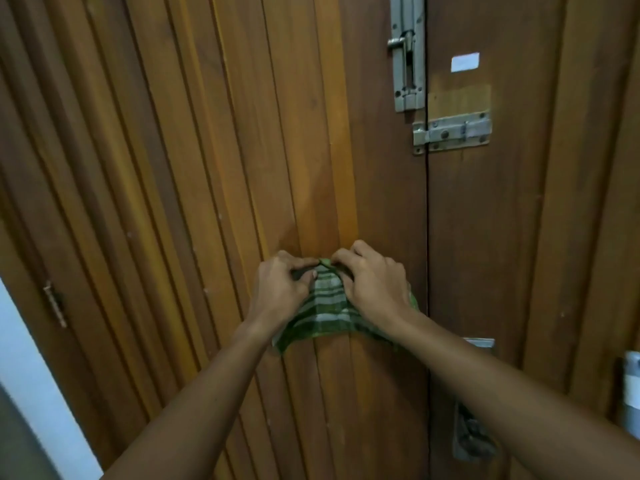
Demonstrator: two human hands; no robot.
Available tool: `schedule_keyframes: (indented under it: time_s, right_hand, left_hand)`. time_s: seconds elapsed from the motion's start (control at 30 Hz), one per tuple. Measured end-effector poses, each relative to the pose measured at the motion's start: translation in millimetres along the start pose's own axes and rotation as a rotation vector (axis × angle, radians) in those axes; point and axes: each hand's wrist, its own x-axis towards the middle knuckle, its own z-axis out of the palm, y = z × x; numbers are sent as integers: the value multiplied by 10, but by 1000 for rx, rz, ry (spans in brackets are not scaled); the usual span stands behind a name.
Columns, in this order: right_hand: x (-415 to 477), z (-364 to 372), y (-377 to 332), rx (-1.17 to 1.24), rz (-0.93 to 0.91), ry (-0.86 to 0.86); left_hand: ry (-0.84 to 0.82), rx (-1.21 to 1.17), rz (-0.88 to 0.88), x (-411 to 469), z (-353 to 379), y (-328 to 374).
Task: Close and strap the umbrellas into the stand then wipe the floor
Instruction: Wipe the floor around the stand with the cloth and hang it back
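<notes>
A green checked cloth [325,313] hangs in front of a ribbed wooden door [207,168], about midway down it, held up between the person's two hands. The left hand [280,289] has its fingers curled, thumb and forefinger pinching the cloth's gathered top edge. The right hand [374,289] pinches the same edge right beside it, knuckles up, so the fingertips of the two hands nearly meet.

The cloth looks thin, light and limp. It sags and bunches below the pinch and will take any shape it is given. It should not slip in dry fingers, and nothing about it is fragile. For wiping a floor, it would probably handle better folded into a pad and pressed under a flat palm than held by one edge.

Much is out of sight. No umbrella, stand or floor shows in the head view, so how far the strapping has got cannot be judged. The right wrist covers the cloth's far corner. A dark metal fitting [471,438] low on the door is blurred, perhaps a handle or lock. A grey object [630,389] is cut off at the right edge.
</notes>
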Motion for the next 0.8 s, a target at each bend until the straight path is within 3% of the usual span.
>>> schedule_keyframes:
  time_s: [0.13, 0.3, 0.53, 0.8]
  right_hand:
    - [-88, 113, -1, -123, -25, 110]
    - [-456, 222, 12, -60, 70, 123]
    - [-964, 489, -163, -85, 185, -54]
    - [-1257, 373, -207, 126, 281, -146]
  left_hand:
    - [45, 0, 19, -74, 155, -172]
    - [135, 113, -35, -435, 386, -228]
    - [-38, -421, -166, -779, 551, -283]
    - [-170, -591, -263, -995, 410, -374]
